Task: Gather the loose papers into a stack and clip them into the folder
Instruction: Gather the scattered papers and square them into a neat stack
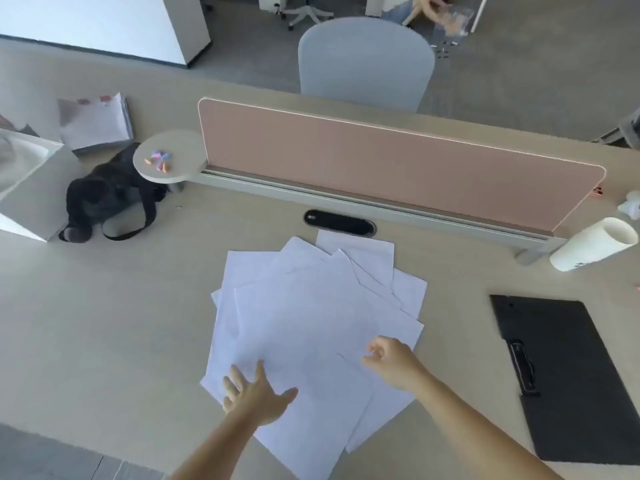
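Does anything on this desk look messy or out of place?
Yes: the white papers in the middle of the desk lie fanned at different angles, overlapping, not squared into a stack. The black folder lies apart to their right, no sheets clipped in.

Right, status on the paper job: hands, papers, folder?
Left hand open, spread over the loose papers. Right hand loosely curled, empty. Papers fanned out, unstacked. Black folder to their right, nothing between.
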